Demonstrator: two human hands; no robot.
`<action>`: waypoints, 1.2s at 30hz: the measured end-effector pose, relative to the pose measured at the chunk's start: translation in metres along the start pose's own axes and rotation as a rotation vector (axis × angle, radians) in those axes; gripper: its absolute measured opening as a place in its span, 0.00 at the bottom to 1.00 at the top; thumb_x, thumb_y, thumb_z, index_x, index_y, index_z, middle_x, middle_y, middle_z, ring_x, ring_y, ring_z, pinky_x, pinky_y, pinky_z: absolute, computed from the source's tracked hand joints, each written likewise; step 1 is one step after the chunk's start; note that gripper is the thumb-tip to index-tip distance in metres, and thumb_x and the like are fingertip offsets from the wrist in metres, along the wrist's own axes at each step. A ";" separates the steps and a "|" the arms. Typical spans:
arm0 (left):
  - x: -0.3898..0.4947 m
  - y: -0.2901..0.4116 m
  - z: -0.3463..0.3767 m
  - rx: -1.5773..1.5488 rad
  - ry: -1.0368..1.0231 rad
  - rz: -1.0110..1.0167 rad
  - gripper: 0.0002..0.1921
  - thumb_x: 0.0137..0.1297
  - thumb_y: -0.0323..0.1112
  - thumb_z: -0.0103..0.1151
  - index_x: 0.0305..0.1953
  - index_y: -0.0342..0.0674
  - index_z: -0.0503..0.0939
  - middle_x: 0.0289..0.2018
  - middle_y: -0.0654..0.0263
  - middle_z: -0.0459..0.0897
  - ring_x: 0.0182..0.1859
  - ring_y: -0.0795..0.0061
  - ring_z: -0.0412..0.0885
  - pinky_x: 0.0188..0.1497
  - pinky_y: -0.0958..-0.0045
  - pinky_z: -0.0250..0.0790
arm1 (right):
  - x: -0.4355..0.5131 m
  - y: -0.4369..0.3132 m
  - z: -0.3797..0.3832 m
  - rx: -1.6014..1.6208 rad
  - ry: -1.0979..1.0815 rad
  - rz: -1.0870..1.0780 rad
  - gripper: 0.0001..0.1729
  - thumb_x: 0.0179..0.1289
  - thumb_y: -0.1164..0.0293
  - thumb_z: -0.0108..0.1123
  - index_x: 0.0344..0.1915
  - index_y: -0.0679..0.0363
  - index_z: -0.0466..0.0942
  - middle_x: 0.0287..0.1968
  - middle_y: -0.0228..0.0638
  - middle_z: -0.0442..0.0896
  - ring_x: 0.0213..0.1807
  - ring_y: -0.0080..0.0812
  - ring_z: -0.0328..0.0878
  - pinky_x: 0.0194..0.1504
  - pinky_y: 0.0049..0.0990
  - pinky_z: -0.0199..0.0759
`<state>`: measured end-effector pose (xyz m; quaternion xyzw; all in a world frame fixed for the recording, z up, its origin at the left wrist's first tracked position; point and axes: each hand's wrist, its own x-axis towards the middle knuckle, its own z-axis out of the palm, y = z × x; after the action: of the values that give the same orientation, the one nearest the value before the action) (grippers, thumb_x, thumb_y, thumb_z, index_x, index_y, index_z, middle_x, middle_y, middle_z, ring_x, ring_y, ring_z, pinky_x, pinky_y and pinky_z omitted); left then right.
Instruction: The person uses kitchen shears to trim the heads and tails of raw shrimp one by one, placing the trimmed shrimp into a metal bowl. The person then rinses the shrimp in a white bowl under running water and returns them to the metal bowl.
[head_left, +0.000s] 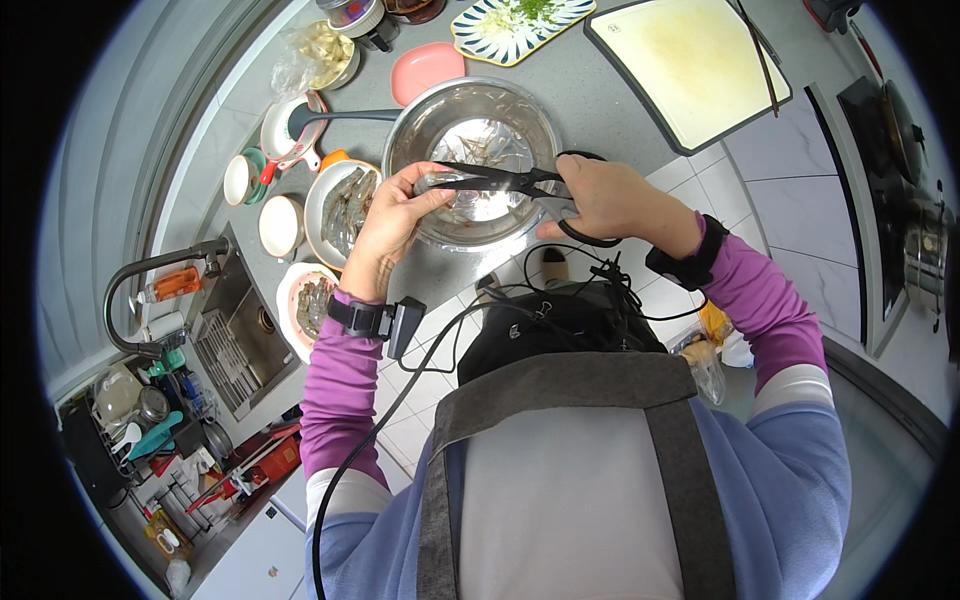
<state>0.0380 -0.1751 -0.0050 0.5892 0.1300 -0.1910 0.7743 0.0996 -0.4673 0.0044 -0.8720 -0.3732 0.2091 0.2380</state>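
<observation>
Between the thumb and fingers of my left hand (401, 214) is a grey raw shrimp (433, 182), partly hidden by the fingers. My right hand (604, 196) grips black-handled kitchen scissors (517, 181), their dark blades parted and pointing left at the shrimp. Both hands are above a stainless steel bowl (551, 127), which has shrimp trimmings (484, 154) in its bottom. Left of the bowl, a white dish with an orange handle (319, 187) holds several raw shrimp (346, 210). More shrimp (311, 304) lie in a pink and white dish (289, 289) by my left forearm.
A cutting board (690, 67) with chopsticks (761, 56) lies at the back right. Behind the bowl are a pink plate (426, 71) and a patterned plate (469, 45) of chopped greens. Small bowls (281, 225) line the left side, near a sink (244, 330). Black cables (442, 330) hang before me.
</observation>
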 end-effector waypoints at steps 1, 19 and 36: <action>0.000 -0.001 0.000 -0.026 -0.005 -0.003 0.13 0.63 0.19 0.59 0.50 0.32 0.76 0.42 0.64 0.82 0.42 0.80 0.81 0.46 0.79 0.74 | 0.001 0.000 0.000 0.005 -0.007 -0.002 0.44 0.50 0.35 0.65 0.37 0.70 0.69 0.36 0.54 0.79 0.38 0.53 0.81 0.39 0.41 0.75; 0.000 -0.010 -0.006 -0.130 0.030 0.018 0.13 0.65 0.21 0.59 0.50 0.32 0.75 0.40 0.64 0.83 0.40 0.79 0.80 0.46 0.79 0.72 | 0.008 -0.003 0.018 0.071 -0.027 0.017 0.42 0.51 0.37 0.66 0.35 0.70 0.66 0.29 0.56 0.77 0.30 0.57 0.80 0.31 0.41 0.74; 0.003 -0.005 -0.006 -0.071 -0.020 -0.023 0.14 0.64 0.23 0.60 0.51 0.35 0.75 0.41 0.66 0.82 0.40 0.80 0.79 0.45 0.81 0.71 | 0.000 0.004 0.038 0.147 0.059 0.039 0.36 0.56 0.47 0.68 0.35 0.71 0.65 0.24 0.58 0.76 0.27 0.60 0.78 0.30 0.45 0.72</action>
<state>0.0383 -0.1706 -0.0125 0.5578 0.1359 -0.2012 0.7937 0.0808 -0.4600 -0.0281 -0.8651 -0.3325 0.2148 0.3081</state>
